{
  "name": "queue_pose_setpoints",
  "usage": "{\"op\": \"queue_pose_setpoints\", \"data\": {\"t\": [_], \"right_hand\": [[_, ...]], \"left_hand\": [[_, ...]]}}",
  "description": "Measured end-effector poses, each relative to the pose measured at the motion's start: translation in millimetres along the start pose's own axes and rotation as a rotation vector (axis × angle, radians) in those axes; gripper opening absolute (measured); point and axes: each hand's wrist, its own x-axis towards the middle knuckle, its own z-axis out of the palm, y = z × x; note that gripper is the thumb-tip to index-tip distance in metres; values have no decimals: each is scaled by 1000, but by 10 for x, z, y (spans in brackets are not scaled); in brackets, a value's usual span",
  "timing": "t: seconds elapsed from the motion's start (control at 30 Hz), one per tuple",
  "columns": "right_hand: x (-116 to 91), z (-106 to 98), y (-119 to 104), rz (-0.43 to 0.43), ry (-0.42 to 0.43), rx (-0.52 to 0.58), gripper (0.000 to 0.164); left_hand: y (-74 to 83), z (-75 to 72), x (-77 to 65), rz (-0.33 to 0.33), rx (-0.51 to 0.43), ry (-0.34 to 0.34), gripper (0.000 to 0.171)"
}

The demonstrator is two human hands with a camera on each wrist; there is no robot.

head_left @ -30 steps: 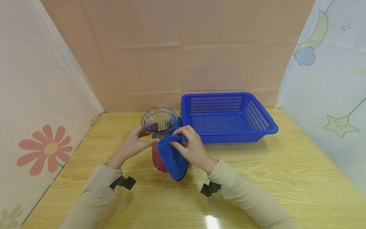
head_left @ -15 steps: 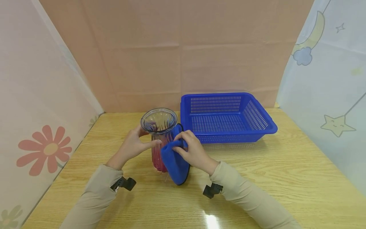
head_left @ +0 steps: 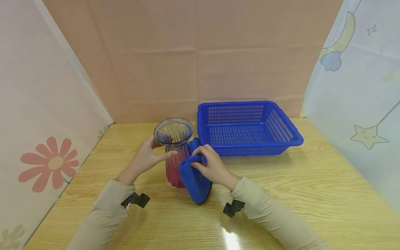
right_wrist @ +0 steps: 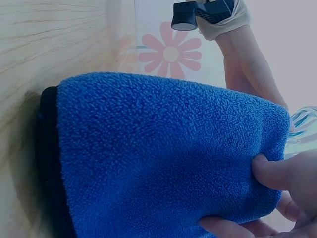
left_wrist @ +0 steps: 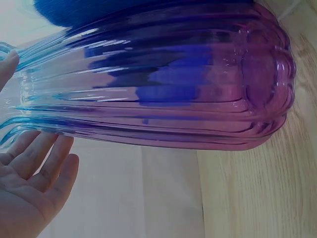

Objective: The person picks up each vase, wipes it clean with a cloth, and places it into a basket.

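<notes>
A fluted glass vase [head_left: 173, 172], bluish at its flared rim and pink toward the base, stands upright on the table. My left hand [head_left: 146, 159] holds it below the rim, thumb on the near side. In the left wrist view, several fingertips [left_wrist: 63, 144] touch the neck of the vase [left_wrist: 223, 94]. My right hand [head_left: 214, 167] pinches the top of a folded blue cloth [head_left: 196, 185] with dark edging, at the vase's right side. Plush pile covers the cloth [right_wrist: 163, 148] in the right wrist view. The cloth hides part of the vase.
A blue plastic basket [head_left: 250, 149] with slotted walls stands behind and to the right of the vase, near the back of the wooden table [head_left: 281, 194]. A plain backdrop [head_left: 150, 69] rises behind the table, with patterned sheets at both sides.
My right hand has drawn the cloth down and slightly right, so more of the vase's front shows. The left hand and the vase have hardly moved.
</notes>
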Motion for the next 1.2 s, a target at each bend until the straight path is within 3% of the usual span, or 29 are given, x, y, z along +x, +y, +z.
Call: {"op": "queue_pose_setpoints", "data": {"t": [0.43, 0.6, 1.2], "right_hand": [[-26, 37, 107, 16, -41, 9, 17], [-36, 45, 140, 5, -34, -11, 18], [4, 23, 49, -22, 94, 32, 15]], "left_hand": [[-52, -28, 0, -33, -36, -24, 61], [-81, -31, 10, -10, -64, -32, 59], [-94, -48, 32, 48, -12, -72, 52]]}}
